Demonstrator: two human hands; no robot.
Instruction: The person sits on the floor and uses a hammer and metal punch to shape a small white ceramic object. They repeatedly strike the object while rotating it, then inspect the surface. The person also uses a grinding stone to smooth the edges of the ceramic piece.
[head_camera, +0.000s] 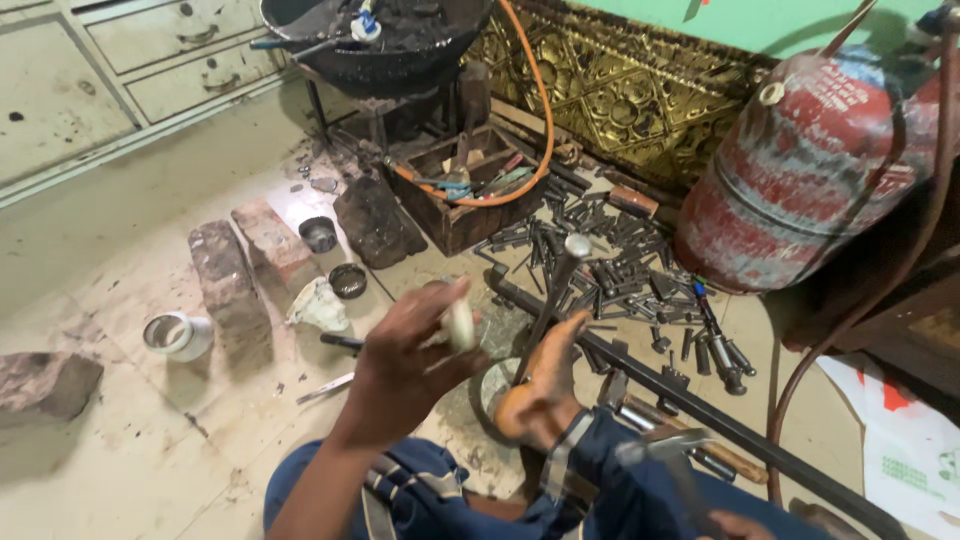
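My left hand (405, 355) is raised over the floor, blurred, with its fingers closed around a small pale object (461, 322). Only the top of my right hand (738, 524) shows at the bottom edge; it grips the handle of a hammer (668, 452), whose blurred metal head points left. Between the hands my bare foot (540, 392) rests on a round metal block (492, 388). A steel punch (556, 285) with a rounded top stands tilted against the foot. My blue-clad knees fill the bottom of the view.
Several loose steel punches (610, 265) lie on the floor beside a red gas cylinder (815, 165). A wooden tool box (465, 190), bricks (232, 285), small bowls (318, 233), a white cup (178, 334), a long steel bar (700, 410) and an orange hose (541, 110) surround me.
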